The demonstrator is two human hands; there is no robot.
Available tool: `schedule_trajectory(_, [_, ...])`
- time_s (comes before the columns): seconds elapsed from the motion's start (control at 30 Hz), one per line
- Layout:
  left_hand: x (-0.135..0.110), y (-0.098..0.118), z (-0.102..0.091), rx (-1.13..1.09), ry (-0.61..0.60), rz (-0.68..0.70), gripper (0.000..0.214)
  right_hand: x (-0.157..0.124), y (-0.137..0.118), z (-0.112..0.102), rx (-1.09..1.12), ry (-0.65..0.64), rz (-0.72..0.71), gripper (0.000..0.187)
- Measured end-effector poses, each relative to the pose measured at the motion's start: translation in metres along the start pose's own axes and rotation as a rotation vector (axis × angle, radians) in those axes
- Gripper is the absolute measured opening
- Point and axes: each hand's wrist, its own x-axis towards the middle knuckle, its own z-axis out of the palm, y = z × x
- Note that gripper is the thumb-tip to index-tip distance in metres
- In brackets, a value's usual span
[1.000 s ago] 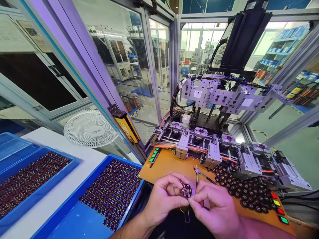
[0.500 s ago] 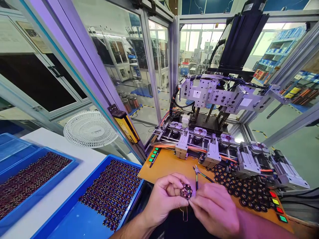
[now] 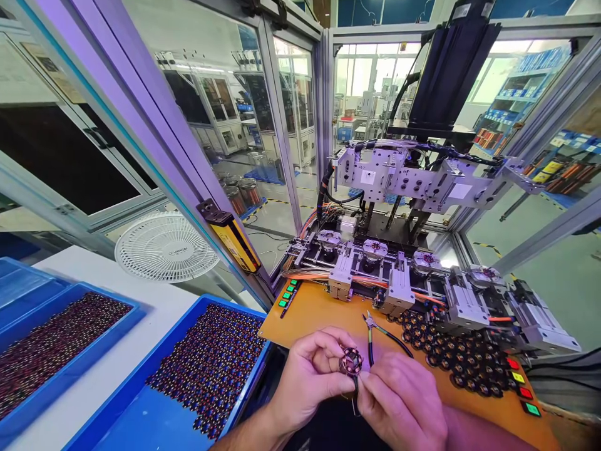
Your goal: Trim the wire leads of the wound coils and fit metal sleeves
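Copper-wound and dark: grips one small ring-shaped part [image 3: 352, 361] at the near side of the orange-brown desk [image 3: 312, 307], left hand [image 3: 307, 374] nearly closed, thumb below and curled fingers around the far side. Has the right hand [image 3: 402, 394] just at the ring's lower right, fingers folded in, thumb and fingertips almost together beside a thin wire loop [image 3: 355, 404] hanging below; impossible to tell whether pinching the wire.

Counts one pair of cutters [image 3: 370, 322] on the desk just beyond the hands, handles spread. Numbers four round fixtures [image 3: 374, 249] in a row along the machine behind, four green-lit buttons [image 3: 285, 295] at the desk's left corner and four more at its right edge: two red, one yellow, one green [image 3: 532, 409].

Shows dozens of dark rings [image 3: 462, 363] crowded on the desk to the right, too overlapped to count exactly. Includes, at left, two blue trays [image 3: 141, 419] bearing closely packed similar parts, a third tray [image 3: 25, 280] partly in view, and one white fan [image 3: 171, 247].
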Motion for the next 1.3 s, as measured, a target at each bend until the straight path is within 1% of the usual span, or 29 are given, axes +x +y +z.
schedule_trajectory(0.13, [0.000,-0.001,-0.001,0.035,-0.018,0.015,0.027,-0.001,-0.003,0.000,-0.074,0.044,-0.003,0.008])
schedule_trajectory(0.27, [-0.002,-0.003,-0.002,0.095,-0.038,0.086,0.027,-0.001,-0.007,0.001,-0.148,0.066,0.058,0.009])
schedule_trajectory(0.4, [-0.004,-0.005,-0.002,0.146,-0.033,0.145,0.027,0.000,-0.011,0.002,-0.163,0.076,0.114,0.009])
schedule_trajectory(0.47, [-0.004,-0.006,-0.003,0.159,-0.036,0.155,0.027,0.000,-0.012,0.001,-0.140,0.065,0.159,0.011])
schedule_trajectory(0.63, [-0.002,-0.008,-0.003,0.176,-0.039,0.176,0.026,0.000,-0.016,-0.004,-0.083,-0.030,0.257,0.013])
schedule_trajectory(0.77, [-0.001,-0.008,-0.003,0.164,-0.046,0.160,0.026,-0.004,-0.017,-0.006,-0.056,-0.019,0.279,0.011])
schedule_trajectory(0.87, [0.000,-0.007,-0.002,0.153,-0.046,0.148,0.025,-0.005,-0.014,-0.008,0.017,-0.027,0.312,0.010])
schedule_trajectory(1.03, [0.001,-0.006,-0.002,0.125,-0.057,0.111,0.026,0.001,-0.007,-0.015,0.263,-0.151,0.420,0.010])
schedule_trajectory(1.13, [0.002,-0.006,-0.003,0.118,-0.062,0.084,0.027,0.005,-0.003,-0.016,0.391,-0.165,0.476,0.010])
schedule_trajectory(1.23, [0.003,-0.004,-0.004,0.104,-0.074,0.059,0.027,0.006,0.002,-0.016,0.461,-0.178,0.557,0.011])
schedule_trajectory(1.3, [0.003,-0.003,-0.004,0.095,-0.090,0.046,0.026,0.007,0.005,-0.016,0.480,-0.211,0.623,0.014])
